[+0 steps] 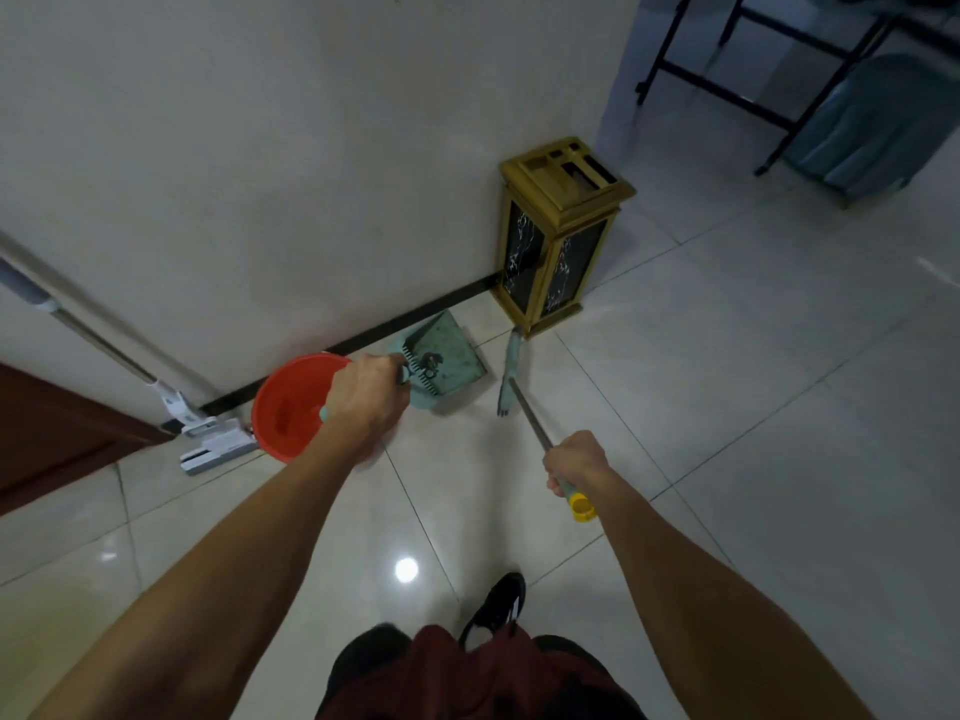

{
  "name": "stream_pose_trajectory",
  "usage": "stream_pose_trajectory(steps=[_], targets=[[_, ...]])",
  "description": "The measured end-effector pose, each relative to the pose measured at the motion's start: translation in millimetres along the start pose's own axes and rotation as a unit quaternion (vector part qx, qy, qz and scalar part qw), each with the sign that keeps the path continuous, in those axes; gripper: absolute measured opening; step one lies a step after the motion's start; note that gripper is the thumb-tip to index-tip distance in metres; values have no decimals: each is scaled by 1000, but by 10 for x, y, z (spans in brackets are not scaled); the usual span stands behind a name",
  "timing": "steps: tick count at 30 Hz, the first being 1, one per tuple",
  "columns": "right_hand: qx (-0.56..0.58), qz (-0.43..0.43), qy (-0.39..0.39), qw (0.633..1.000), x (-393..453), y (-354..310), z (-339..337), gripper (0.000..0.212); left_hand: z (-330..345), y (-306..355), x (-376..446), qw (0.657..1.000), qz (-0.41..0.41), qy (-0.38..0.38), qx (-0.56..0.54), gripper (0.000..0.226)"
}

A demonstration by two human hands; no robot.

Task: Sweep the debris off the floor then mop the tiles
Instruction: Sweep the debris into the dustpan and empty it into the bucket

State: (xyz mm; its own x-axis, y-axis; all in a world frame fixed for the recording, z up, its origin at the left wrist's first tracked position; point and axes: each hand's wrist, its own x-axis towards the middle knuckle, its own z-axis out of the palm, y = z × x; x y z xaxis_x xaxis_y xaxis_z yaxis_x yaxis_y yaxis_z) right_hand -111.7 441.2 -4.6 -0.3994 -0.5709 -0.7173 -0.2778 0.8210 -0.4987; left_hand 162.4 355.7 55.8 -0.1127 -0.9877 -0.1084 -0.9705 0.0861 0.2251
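Note:
My left hand (366,394) grips the handle of a teal dustpan (449,358), which rests on the tiles by the wall with a small dark clump of debris inside near its comb teeth. My right hand (574,462) is closed around the broom handle just above its yellow end cap (582,506). The metal shaft runs forward to the teal broom head (510,371), which stands just right of the dustpan. A flat mop (208,441) leans against the wall at the left, its white head on the floor.
A red bucket (291,405) sits on the floor beside the mop head, partly behind my left wrist. A gold and black bin (558,236) stands at the wall corner. Black table legs and a blue-grey case (862,122) are at the far right. My shoe (493,610) shows below.

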Motion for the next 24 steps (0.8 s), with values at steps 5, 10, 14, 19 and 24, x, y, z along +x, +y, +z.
stream_pose_trajectory(steps=[5,10,14,19,24], targets=[[-8,7,-6,1000,295,-217,-24,13,159,-5,308,1000,2,-21,1,12],[-24,9,-23,999,610,-628,61,13,348,-150,774,998,-7,-59,-14,10],[-35,10,-22,999,912,-1034,155,15,427,-334,1283,996,-23,-77,-36,8],[-62,16,-21,998,1256,-1632,314,17,472,-589,1909,995,-23,-91,-32,12],[-73,35,-27,996,1517,-2168,420,17,447,-764,2387,992,-14,-123,-40,26]])
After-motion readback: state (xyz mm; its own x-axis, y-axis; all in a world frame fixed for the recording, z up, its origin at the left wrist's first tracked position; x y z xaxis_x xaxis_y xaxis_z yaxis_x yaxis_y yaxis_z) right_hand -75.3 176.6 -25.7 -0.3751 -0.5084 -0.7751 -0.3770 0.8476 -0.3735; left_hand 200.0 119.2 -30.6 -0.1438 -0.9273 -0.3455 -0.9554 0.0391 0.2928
